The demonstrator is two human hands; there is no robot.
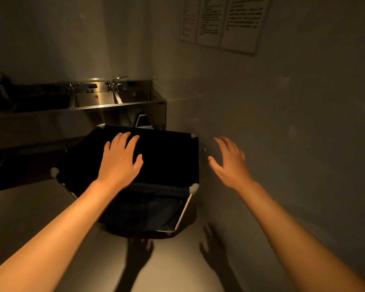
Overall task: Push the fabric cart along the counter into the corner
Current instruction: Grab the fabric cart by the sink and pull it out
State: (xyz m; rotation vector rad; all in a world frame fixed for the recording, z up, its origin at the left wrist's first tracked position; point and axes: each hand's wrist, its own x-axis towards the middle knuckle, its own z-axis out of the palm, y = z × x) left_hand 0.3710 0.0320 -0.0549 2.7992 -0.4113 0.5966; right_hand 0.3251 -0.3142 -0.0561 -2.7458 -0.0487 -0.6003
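Dim room; steel sink counter (122,105) meets the wall (282,123) at the corner. Cart (167,165) stands near that corner, beside the wall. Left hand (119,161) spread flat over its dark top; right hand (233,163) open, holding nothing. Risk: one-sided push could swing it into the wall. Contents too dark to tell.
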